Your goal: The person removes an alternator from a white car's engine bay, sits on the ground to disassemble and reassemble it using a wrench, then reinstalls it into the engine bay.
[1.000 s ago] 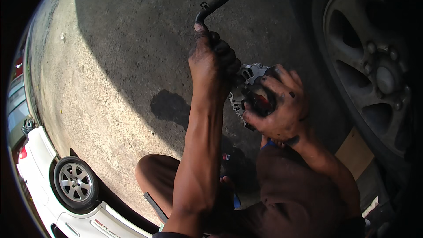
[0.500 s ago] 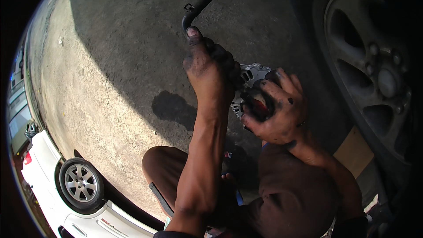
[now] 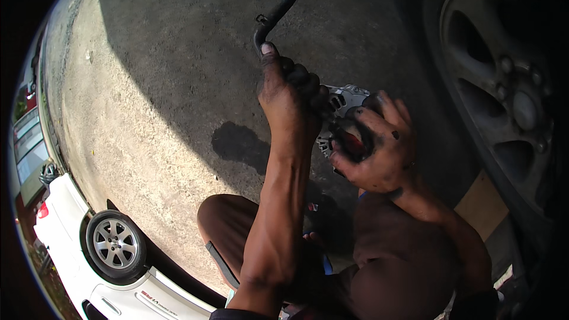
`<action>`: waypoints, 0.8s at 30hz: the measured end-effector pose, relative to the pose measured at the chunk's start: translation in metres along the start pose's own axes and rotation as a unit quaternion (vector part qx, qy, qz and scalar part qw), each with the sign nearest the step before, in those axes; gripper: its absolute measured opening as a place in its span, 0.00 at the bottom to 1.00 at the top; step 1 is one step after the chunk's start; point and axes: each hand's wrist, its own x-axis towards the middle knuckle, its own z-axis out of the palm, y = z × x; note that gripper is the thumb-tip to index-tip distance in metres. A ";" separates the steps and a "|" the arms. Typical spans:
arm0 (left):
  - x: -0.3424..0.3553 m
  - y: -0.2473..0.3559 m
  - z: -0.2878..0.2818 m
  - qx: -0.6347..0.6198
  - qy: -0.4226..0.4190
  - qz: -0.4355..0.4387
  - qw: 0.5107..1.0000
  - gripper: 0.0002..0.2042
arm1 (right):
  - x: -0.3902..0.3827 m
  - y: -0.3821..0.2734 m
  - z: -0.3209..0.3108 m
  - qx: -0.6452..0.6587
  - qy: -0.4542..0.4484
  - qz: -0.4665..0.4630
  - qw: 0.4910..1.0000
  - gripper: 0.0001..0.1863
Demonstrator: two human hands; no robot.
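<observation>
A bent black rubber hose (image 3: 276, 15) rises out of my left hand (image 3: 290, 98), whose fingers are wrapped round it with the thumb lying along it. A small clamp sits near the hose's bend. Right beside it, my right hand (image 3: 382, 142) is curled closed around something dark with a reddish patch inside; its kind cannot be made out. Dark grime covers the fingers of both hands. Behind and below the hands lies a silver slotted metal housing (image 3: 349, 90), partly hidden by them.
A large wheel (image 3: 524, 109) stands close on the right, with a flat brown board (image 3: 483, 207) below it. On the concrete ground (image 3: 160, 71) is a dark wet stain (image 3: 240, 147). A white car (image 3: 77, 249) is parked at the lower left. My bent knees are under my arms.
The whole view has shifted slightly, so hands and surroundings sit a little further right. The hose's free end appears slightly lower. Both hands keep their grips.
</observation>
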 end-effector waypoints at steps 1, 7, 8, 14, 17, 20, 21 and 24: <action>-0.001 0.000 -0.001 -0.007 -0.028 0.020 0.999 0.23 | 0.000 0.001 0.000 -0.008 -0.005 0.006 1.000 0.25; 0.002 0.005 0.001 0.077 -0.126 -0.025 0.989 0.23 | -0.001 0.002 0.002 -0.005 0.037 -0.025 0.999 0.24; 0.004 0.006 0.005 0.100 -0.142 -0.026 0.984 0.23 | 0.001 0.003 0.001 0.001 0.034 -0.023 0.999 0.24; 0.003 0.001 0.007 0.075 -0.016 -0.066 0.995 0.20 | 0.003 0.000 -0.002 0.012 -0.001 -0.005 1.000 0.25; 0.003 -0.002 -0.003 0.024 -0.007 -0.053 0.998 0.19 | 0.003 0.000 -0.003 0.001 -0.010 0.005 1.000 0.26; -0.003 0.000 -0.014 -0.038 0.012 -0.024 0.999 0.19 | 0.004 0.001 -0.004 -0.009 -0.003 -0.014 1.000 0.27; -0.006 -0.002 -0.017 -0.060 0.047 -0.034 0.996 0.19 | 0.005 0.002 -0.005 -0.004 -0.021 -0.014 1.000 0.27; -0.018 -0.004 -0.023 0.006 0.054 0.010 0.998 0.14 | 0.009 0.007 -0.009 0.008 -0.084 -0.033 0.996 0.29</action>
